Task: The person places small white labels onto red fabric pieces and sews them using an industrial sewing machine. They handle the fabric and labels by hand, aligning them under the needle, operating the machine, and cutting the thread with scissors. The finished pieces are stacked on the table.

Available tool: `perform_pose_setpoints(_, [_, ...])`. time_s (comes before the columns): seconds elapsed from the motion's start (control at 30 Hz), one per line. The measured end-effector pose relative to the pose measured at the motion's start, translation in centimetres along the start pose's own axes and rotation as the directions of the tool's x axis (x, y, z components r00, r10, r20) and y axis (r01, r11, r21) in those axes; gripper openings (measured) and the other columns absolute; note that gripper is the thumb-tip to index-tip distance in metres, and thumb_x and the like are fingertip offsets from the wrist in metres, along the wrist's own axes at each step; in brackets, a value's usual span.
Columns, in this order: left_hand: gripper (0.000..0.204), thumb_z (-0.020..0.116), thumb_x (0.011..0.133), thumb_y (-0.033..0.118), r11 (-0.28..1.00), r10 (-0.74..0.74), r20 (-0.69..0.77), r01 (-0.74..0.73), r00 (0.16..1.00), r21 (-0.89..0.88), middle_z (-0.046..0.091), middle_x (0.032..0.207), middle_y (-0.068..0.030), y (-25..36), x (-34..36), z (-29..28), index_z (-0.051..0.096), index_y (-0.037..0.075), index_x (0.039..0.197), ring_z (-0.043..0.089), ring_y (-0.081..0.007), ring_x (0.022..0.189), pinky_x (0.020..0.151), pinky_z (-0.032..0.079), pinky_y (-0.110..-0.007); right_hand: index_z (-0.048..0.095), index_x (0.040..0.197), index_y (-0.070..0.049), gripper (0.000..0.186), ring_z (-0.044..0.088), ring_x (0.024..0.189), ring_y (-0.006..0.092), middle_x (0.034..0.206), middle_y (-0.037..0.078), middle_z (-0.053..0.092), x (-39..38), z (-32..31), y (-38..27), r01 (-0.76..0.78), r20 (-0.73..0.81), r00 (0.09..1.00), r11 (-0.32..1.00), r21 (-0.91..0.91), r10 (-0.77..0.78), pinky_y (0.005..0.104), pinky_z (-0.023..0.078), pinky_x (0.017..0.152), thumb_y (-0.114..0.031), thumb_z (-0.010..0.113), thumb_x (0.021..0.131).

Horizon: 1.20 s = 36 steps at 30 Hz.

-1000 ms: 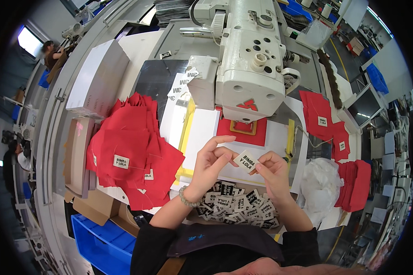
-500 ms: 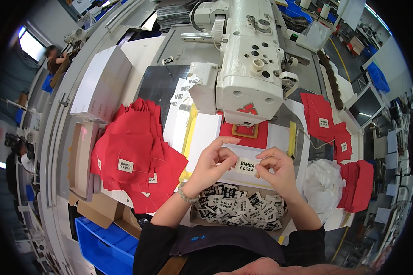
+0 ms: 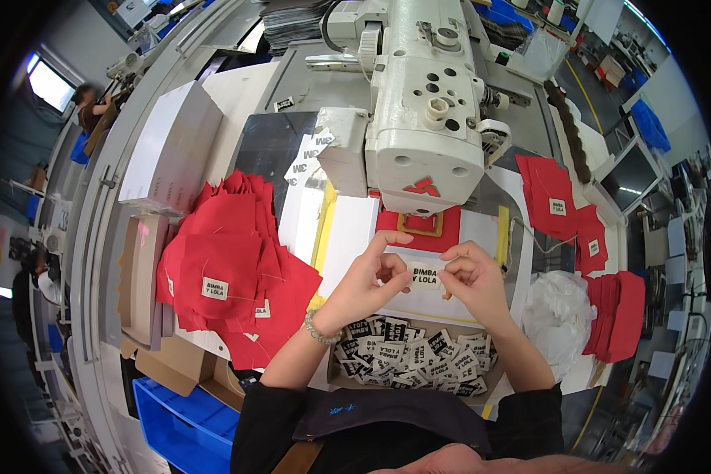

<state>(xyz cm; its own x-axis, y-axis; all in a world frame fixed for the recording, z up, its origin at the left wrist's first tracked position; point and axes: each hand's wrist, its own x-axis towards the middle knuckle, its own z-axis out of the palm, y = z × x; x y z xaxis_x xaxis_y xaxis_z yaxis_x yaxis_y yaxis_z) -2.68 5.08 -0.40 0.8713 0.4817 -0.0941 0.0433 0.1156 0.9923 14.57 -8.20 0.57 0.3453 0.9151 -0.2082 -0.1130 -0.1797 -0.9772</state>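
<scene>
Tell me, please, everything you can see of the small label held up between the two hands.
The label is small, off-white and roughly rectangular, with two rows of bold black lettering on its visible face. It looks like fabric, though the material is hard to confirm. It appears flat and nearly level in the picture, lettering upright. Fingertips of the left hand meet its left edge, those of the right hand its right. It is in front of the sewing machine.
</scene>
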Motion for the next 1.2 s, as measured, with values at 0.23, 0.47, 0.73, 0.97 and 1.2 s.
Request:
perform_pose_setpoints(0.23, [0.046,0.063,0.087,-0.002,0.991,0.062,-0.019,-0.060,0.998,0.120,0.054,0.070,0.0013,-0.2,0.1,0.1,0.037,0.004,0.125,0.056,-0.0077,0.067,0.065,0.042,-0.022,0.047,0.099,-0.002,0.020,0.058,0.060,0.0085,0.074,0.006,0.063,0.6,-0.2,0.7,-0.006,-0.010,1.000,0.997,0.077,0.007,0.0220,0.044,0.053,0.002,0.062,0.087])
perform_pose_setpoints(0.47, [0.046,0.059,0.091,0.001,0.979,-0.014,-0.041,0.022,0.999,0.203,0.059,0.074,-0.0040,0.0,0.6,-0.3,0.034,0.002,0.130,0.060,-0.0120,0.069,0.067,0.046,-0.024,0.047,0.096,-0.005,0.016,0.059,0.058,0.0077,0.074,0.003,0.063,2.2,-0.8,1.9,0.006,0.021,1.000,0.999,0.034,-0.007,0.0201,0.041,0.050,-0.003,0.061,0.089])
perform_pose_setpoints(0.73, [0.031,0.057,0.093,0.007,0.812,0.225,-0.127,-0.114,0.966,0.572,0.065,0.088,-0.0095,-1.4,1.0,-2.7,0.051,0.001,0.123,0.063,-0.0199,0.083,0.072,0.048,-0.032,0.061,0.096,0.000,0.009,0.054,0.056,0.0062,0.072,0.002,0.062,8.6,-3.4,4.9,-0.059,-0.008,0.998,0.992,-0.115,0.058,0.0197,0.040,0.048,-0.006,0.060,0.090])
perform_pose_setpoints(0.97, [0.036,0.064,0.086,0.010,0.569,0.305,0.035,-0.212,0.952,0.795,0.056,0.088,-0.0099,-2.4,1.5,-3.6,0.059,0.005,0.122,0.055,-0.0252,0.085,0.075,0.044,-0.036,0.062,0.093,0.004,0.011,0.056,0.055,0.0081,0.069,0.004,0.063,10.2,-2.8,4.0,-0.074,-0.054,0.997,0.938,-0.339,0.059,0.0221,0.042,0.047,-0.006,0.061,0.088])
perform_pose_setpoints(1.2, [0.044,0.066,0.085,0.023,0.309,0.259,0.128,-0.208,0.957,0.928,0.050,0.089,-0.0082,-4.0,3.9,-3.7,0.058,0.013,0.128,0.051,-0.0249,0.089,0.079,0.039,-0.036,0.064,0.091,0.005,0.013,0.062,0.054,0.0132,0.068,0.009,0.066,10.6,-2.4,3.3,-0.031,-0.091,0.996,0.877,-0.480,-0.015,0.0272,0.048,0.051,-0.005,0.063,0.083])
